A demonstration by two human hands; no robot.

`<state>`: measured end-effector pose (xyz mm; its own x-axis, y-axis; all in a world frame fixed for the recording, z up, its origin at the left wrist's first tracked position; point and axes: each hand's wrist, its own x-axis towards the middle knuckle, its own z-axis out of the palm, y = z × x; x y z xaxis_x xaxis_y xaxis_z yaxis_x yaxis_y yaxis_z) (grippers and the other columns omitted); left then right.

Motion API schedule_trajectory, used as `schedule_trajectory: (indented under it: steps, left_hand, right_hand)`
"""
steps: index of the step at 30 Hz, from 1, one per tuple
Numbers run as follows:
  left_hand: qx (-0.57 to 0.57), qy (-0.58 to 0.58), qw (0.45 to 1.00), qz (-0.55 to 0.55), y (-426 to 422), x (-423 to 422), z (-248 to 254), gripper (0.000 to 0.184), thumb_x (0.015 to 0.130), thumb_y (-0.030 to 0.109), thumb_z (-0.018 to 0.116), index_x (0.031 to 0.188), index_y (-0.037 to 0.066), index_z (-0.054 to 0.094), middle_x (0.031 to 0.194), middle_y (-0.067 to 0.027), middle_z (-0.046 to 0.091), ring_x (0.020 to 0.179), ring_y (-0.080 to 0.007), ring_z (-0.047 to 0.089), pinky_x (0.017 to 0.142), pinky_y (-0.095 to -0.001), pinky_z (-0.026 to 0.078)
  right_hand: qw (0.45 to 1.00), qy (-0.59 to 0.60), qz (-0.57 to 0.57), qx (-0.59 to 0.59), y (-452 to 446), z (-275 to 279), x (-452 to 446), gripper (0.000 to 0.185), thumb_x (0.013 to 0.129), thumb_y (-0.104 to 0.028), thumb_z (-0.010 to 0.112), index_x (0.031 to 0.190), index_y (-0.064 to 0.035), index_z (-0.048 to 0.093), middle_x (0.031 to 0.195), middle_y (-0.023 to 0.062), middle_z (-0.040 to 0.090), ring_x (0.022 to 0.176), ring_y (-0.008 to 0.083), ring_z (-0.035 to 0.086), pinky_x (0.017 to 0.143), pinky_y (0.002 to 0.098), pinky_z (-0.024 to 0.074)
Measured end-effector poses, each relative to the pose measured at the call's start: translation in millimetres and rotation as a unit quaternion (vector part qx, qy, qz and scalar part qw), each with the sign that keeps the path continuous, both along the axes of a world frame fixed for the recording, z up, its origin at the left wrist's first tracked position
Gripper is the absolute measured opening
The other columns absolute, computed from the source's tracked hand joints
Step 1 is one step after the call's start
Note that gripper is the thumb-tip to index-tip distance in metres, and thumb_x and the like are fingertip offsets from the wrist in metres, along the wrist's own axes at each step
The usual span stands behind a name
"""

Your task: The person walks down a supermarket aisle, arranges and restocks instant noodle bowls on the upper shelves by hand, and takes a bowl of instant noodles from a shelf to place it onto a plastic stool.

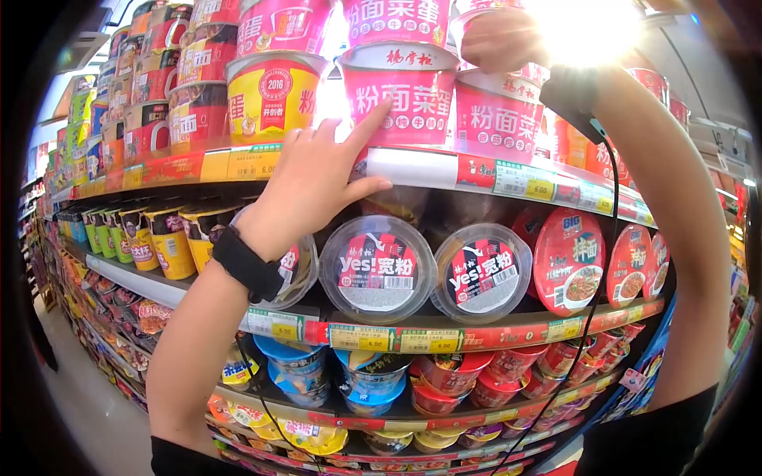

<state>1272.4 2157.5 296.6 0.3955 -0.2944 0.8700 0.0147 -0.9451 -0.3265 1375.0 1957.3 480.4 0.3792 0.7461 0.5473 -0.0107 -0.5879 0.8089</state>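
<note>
My left hand (321,170) is open at the upper shelf's edge, its index finger stretched toward a pink instant noodle cup (397,99). The fingertip overlaps the cup's front; I cannot tell whether it presses on it. Higher up and to the right, my right hand (500,40) has its fingers curled in front of the stacked pink cups. Whatever it may hold is hidden, and a bright light washes out the area beside it. Below the hand stands another pink cup (500,119). A yellow cup (274,95) is left of the left hand's fingers.
Below the upper shelf's price strip (508,178), round clear-lidded noodle bowls (377,270) stand on edge beside red bowls (570,262). Yellow cups (171,238) line the left. Blue tubs (369,373) fill a lower shelf. Dark cords (591,309) hang in front. An aisle floor (87,381) shows at left.
</note>
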Motion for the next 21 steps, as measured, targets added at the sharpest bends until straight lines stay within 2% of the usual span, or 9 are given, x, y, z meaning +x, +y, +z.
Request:
schedule_trajectory:
  steps: [5, 6, 8, 10, 12, 16, 21]
  left_hand:
    - [-0.013, 0.011, 1.000, -0.009, -5.0, -3.1, 0.9, 0.075, 0.085, 0.042, 0.062, 0.147, 0.024, 0.025, 0.122, -0.0308, 0.048, 0.107, -0.0450, 0.051, 0.092, -0.0481, 0.040]
    - [-0.016, 0.012, 1.000, -0.015, -5.5, -4.2, -0.2, 0.074, 0.085, 0.041, 0.062, 0.147, 0.024, 0.026, 0.124, -0.0313, 0.047, 0.110, -0.0455, 0.049, 0.093, -0.0483, 0.039]
    - [0.005, -0.007, 1.000, -0.002, -7.5, -4.3, -1.9, 0.072, 0.085, 0.041, 0.063, 0.146, 0.024, 0.028, 0.130, -0.0320, 0.042, 0.116, -0.0461, 0.046, 0.097, -0.0489, 0.036]
    - [0.017, -0.021, 1.000, 0.006, -9.6, -5.2, -2.9, 0.070, 0.085, 0.040, 0.063, 0.145, 0.024, 0.031, 0.134, -0.0325, 0.038, 0.120, -0.0463, 0.042, 0.100, -0.0495, 0.034]
    - [0.019, -0.033, 0.999, 0.005, -12.1, -6.1, -2.0, 0.068, 0.085, 0.039, 0.064, 0.144, 0.024, 0.033, 0.136, -0.0330, 0.035, 0.123, -0.0463, 0.040, 0.102, -0.0500, 0.032]
    - [-0.024, 0.056, 0.997, 0.052, -24.3, -11.8, 0.7, 0.074, 0.084, 0.043, 0.063, 0.146, 0.024, 0.027, 0.126, -0.0312, 0.045, 0.112, -0.0438, 0.050, 0.098, -0.0492, 0.034]
    - [0.015, 0.019, 0.997, 0.079, -23.0, -10.6, -2.5, 0.079, 0.083, 0.045, 0.063, 0.148, 0.023, 0.021, 0.121, -0.0278, 0.049, 0.106, -0.0403, 0.054, 0.096, -0.0494, 0.034]
  right_hand:
    - [0.999, -0.021, -0.005, -0.027, -9.5, 2.1, -7.1, 0.025, 0.082, -0.023, 0.064, 0.101, -0.0061, 0.065, 0.110, 0.0081, 0.064, 0.097, 0.0247, 0.062, 0.081, 0.0303, 0.0510]
    - [0.999, -0.030, 0.013, -0.040, -13.1, 0.8, -7.2, 0.026, 0.082, -0.024, 0.064, 0.101, -0.0058, 0.065, 0.112, 0.0082, 0.064, 0.098, 0.0248, 0.062, 0.082, 0.0299, 0.0509]
    - [0.988, -0.014, 0.117, -0.095, -33.7, 6.5, -0.9, 0.024, 0.082, -0.025, 0.065, 0.098, -0.0066, 0.064, 0.107, 0.0077, 0.064, 0.093, 0.0252, 0.062, 0.078, 0.0316, 0.0516]
    - [0.987, 0.005, 0.149, -0.067, -39.7, 4.5, -2.2, 0.023, 0.080, -0.024, 0.066, 0.097, -0.0082, 0.065, 0.100, 0.0078, 0.066, 0.089, 0.0248, 0.063, 0.074, 0.0342, 0.0523]
    - [0.993, 0.024, 0.104, 0.045, -42.2, -6.3, -9.0, 0.025, 0.077, -0.021, 0.067, 0.099, -0.0104, 0.069, 0.091, 0.0086, 0.069, 0.084, 0.0238, 0.066, 0.071, 0.0377, 0.0530]
    - [0.984, 0.109, 0.120, 0.075, -57.5, -16.4, -34.9, 0.026, 0.078, -0.026, 0.070, 0.100, -0.0112, 0.068, 0.091, 0.0093, 0.068, 0.084, 0.0247, 0.066, 0.071, 0.0393, 0.0531]
    - [0.987, -0.031, 0.152, 0.047, -57.2, -4.4, 22.4, 0.025, 0.080, -0.025, 0.068, 0.102, -0.0135, 0.068, 0.090, 0.0080, 0.069, 0.084, 0.0247, 0.067, 0.069, 0.0383, 0.0538]
